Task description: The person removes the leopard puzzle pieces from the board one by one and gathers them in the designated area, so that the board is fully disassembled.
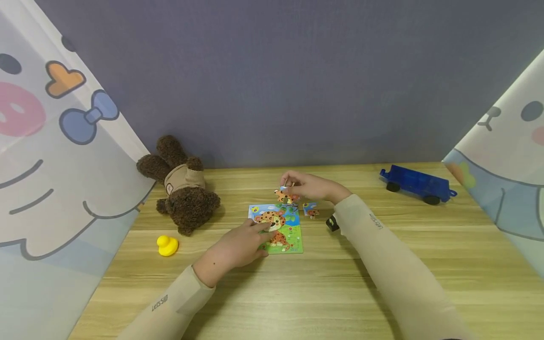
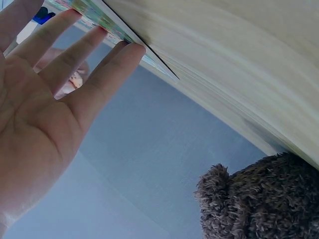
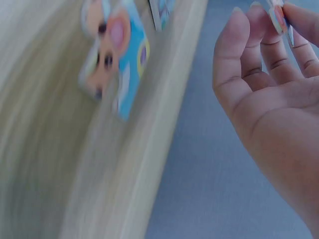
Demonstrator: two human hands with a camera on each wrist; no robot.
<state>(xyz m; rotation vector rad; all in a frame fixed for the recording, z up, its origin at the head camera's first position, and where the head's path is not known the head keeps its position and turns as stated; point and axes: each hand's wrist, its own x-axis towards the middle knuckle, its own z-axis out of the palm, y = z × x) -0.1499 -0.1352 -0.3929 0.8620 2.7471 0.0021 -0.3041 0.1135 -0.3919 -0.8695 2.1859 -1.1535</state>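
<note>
A jigsaw puzzle board (image 1: 295,236) with a spotted leopard picture on green and blue lies flat on the wooden table. On its lower left part rests my left hand (image 1: 242,244), fingers spread and fairly straight; the left wrist view shows the fingertips at the board's surface (image 2: 107,20). Just above the board's far edge, my right hand (image 1: 312,186) pinches a spotted puzzle piece (image 1: 284,194) between thumb and fingers. A loose puzzle piece (image 1: 311,209), spotted and blue, lies right of the board, below the right hand; it appears blurred in the right wrist view.
A brown teddy bear (image 1: 191,208) lies at the back left, with a yellow rubber duck (image 1: 167,245) in front of it. Back right stands a blue toy wagon (image 1: 418,182). A small black object (image 1: 332,224) is partly hidden by the right sleeve. A grey wall borders the table.
</note>
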